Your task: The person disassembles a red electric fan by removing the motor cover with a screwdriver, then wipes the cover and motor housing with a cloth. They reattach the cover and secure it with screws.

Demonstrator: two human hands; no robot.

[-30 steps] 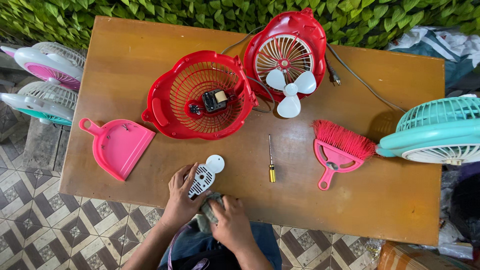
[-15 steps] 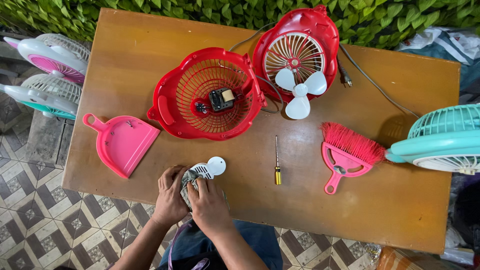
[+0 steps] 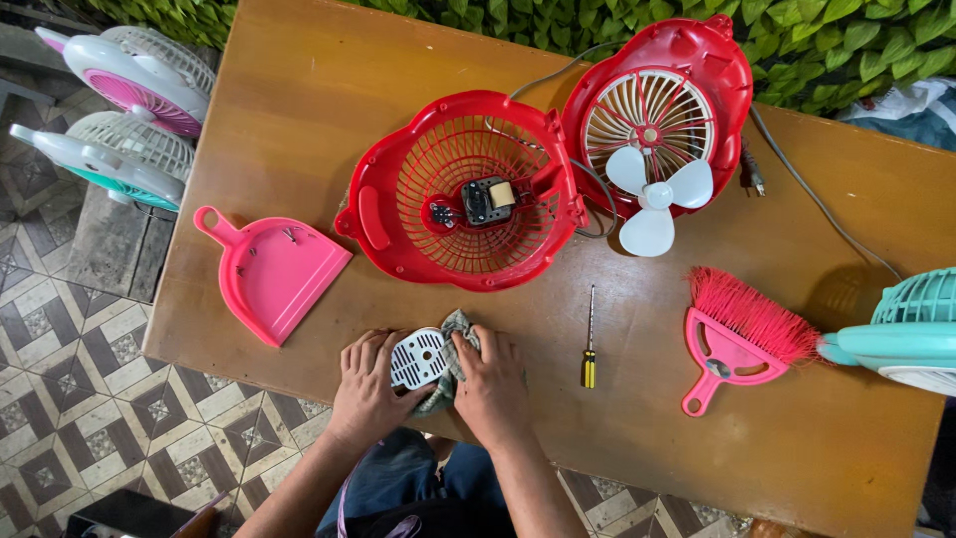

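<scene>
My left hand (image 3: 366, 384) holds a small white vented fan cover (image 3: 419, 358) at the near edge of the wooden table (image 3: 299, 130). My right hand (image 3: 492, 387) presses a grey-green cloth (image 3: 450, 349) against that cover. Just beyond my hands sits an opened red fan housing (image 3: 398, 214) with a small motor (image 3: 487, 201) at its centre. To its right lies the red front half (image 3: 717, 70) with a white grille and a white three-blade propeller (image 3: 652, 195).
A pink dustpan (image 3: 269, 274) holding small screws lies to the left. A yellow-handled screwdriver (image 3: 590, 339) and a pink brush (image 3: 742, 334) lie to the right. A teal fan (image 3: 901, 329) overhangs the right edge; two more fans (image 3: 129, 110) stand off the table's left.
My right hand has come up with the cloth onto the white cover, which now lies between both hands. The view has shifted slightly; the things on the table have stayed put.
</scene>
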